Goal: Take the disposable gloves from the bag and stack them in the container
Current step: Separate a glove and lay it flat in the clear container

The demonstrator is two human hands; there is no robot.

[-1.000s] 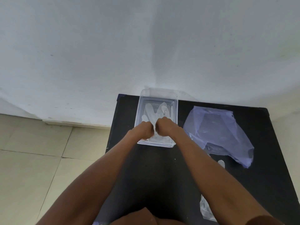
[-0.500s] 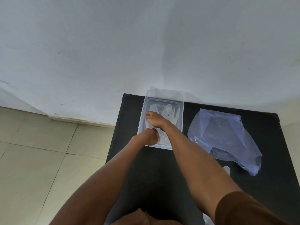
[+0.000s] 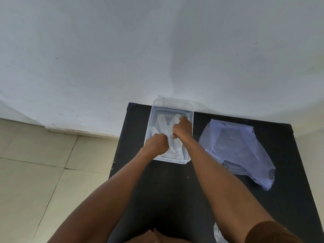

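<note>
White wall [image 3: 122, 50] fills the far half of the head view, and pale floor tiles [image 3: 35, 172] run along the left. Against the wall stands a black surface [image 3: 166, 190], its far left corner just beside the clear container [image 3: 192, 137].

That container is a shallow, see-through rectangular tray sitting at the far edge of the surface, its far end touching the wall. Inside it lie the disposable gloves [image 3: 164, 123], thin and translucent, with their finger ends pointing toward the wall. How many are stacked there cannot be told.

Both bare forearms reach from the near edge into the tray. The left hand [image 3: 157, 143] is curled into a loose fist at the near left part of the container, knuckles up, pressing down on the cuff end of the gloves; its grip is pressed together, though whether it pinches plastic cannot be told. The right hand [image 3: 182, 128] sits farther in, on the right side, fingers bent down onto the glove fingers, its fingertips hidden.

To the right of the container, apart from it, the crumpled translucent bag [image 3: 236, 148] lies flat on the surface. At the near edge, a bit of clear plastic [image 3: 217, 234] shows beside the right arm's brown sleeve [image 3: 266, 232].
</note>
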